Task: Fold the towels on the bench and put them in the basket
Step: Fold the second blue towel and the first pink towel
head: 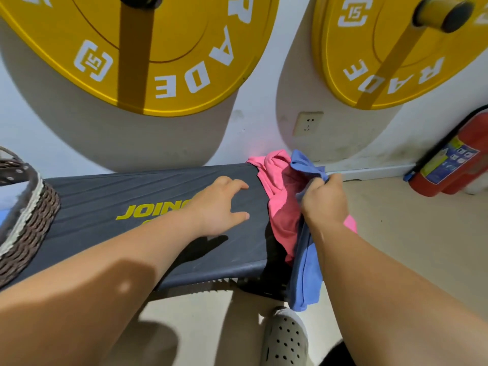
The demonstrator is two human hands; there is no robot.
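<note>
The head-worn camera is looking forward and steeply down from just above the person's forearms, sitting close over the counter, which is crossing the middle of the frame. It is facing a white wall, with yellow weight plates filling the top. The wide lens is cutting the basket at the left edge and a fire extinguisher at the right, and is taking in the floor and a shoe at the bottom.

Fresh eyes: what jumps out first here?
A huge yellow plate upper left and a second yellow plate upper right dominate the wall. Below, the right hand grips a blue towel over a pink towel at the bench end; the left hand spreads open above it.
</note>
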